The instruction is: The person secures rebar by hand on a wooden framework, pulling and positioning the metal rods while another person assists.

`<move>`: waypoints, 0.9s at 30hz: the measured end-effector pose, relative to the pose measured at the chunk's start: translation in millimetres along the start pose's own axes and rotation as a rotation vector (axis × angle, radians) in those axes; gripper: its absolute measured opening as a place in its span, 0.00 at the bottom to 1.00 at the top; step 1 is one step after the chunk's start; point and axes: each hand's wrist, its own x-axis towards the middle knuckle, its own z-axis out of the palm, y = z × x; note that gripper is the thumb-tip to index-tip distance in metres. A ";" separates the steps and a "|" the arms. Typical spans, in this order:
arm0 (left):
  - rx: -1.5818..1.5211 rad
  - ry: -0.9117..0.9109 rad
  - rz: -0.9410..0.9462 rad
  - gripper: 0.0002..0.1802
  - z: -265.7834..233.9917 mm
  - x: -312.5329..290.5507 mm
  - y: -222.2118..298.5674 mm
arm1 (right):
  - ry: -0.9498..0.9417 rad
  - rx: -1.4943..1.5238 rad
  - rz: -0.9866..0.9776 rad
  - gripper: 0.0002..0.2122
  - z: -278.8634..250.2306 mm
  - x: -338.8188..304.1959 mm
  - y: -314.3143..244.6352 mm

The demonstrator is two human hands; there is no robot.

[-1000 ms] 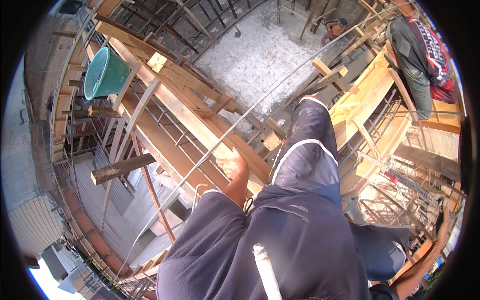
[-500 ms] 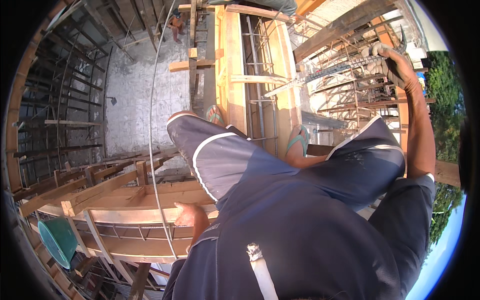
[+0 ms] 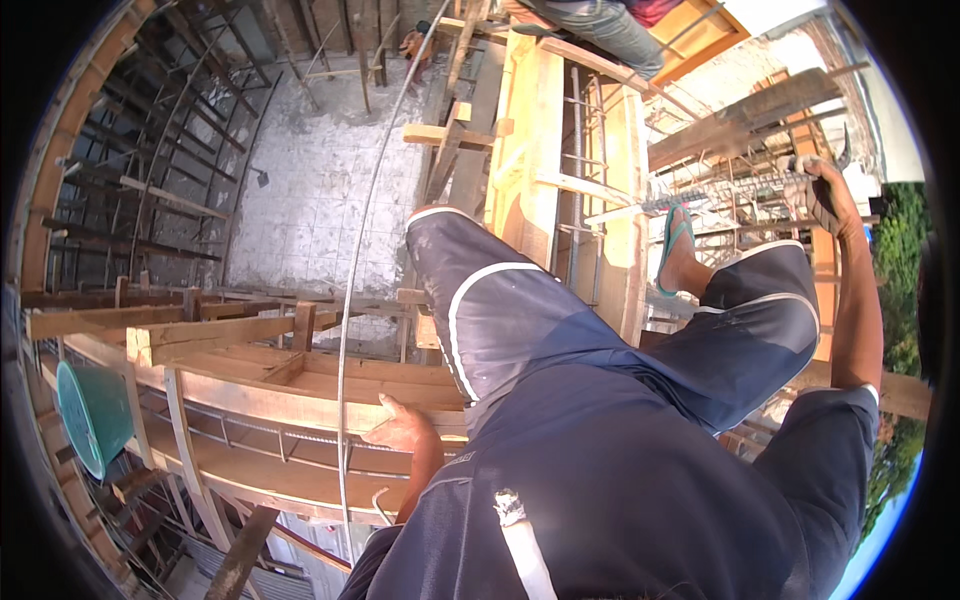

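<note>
My left hand (image 3: pixel 400 426) lies on the upper edge of a wooden formwork plank (image 3: pixel 285 402), its thumb spread from the fingers. A thin pale rod or cable (image 3: pixel 352 290) runs upward just beside it. On the far right, my raised right hand (image 3: pixel 822 196) is wrapped round a ribbed steel bar (image 3: pixel 672 202) with a hooked end past the fist. The bar points left, its pale tip reaching over a long wooden beam form (image 3: pixel 530 130) with reinforcing bars (image 3: pixel 578 150) inside. My right foot (image 3: pixel 679 245), in a green flip-flop, is right of that form.
A green bucket (image 3: pixel 92 418) hangs at the left by the formwork. Far below lies a grey floor slab (image 3: pixel 315 190) with timber props (image 3: pixel 200 120). Another person's jeans-clad leg (image 3: pixel 610 35) is at the far end of the form. A cigarette (image 3: pixel 525 545) juts in at the lower edge.
My right foot has moved off the form's edge to the right. My left foot is now hidden behind my knee. The view has shifted; both hands stay at the plank and the bar.
</note>
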 end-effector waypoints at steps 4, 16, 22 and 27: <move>-0.151 0.018 0.070 0.65 -23.3 -12.9 21.5 | 0.010 0.041 -0.065 0.16 -38.9 -2.2 29.2; -0.048 -0.608 0.251 0.54 -101.3 22.8 -12.6 | -0.009 -0.013 -0.114 0.18 -105.6 51.2 56.5; -0.046 -0.604 0.819 0.29 -267.2 109.2 82.5 | 0.132 -0.036 -0.113 0.15 -84.1 45.6 49.4; -0.069 0.377 0.878 0.29 -324.3 294.9 162.0 | 0.268 -0.038 -0.104 0.13 -60.0 40.4 41.6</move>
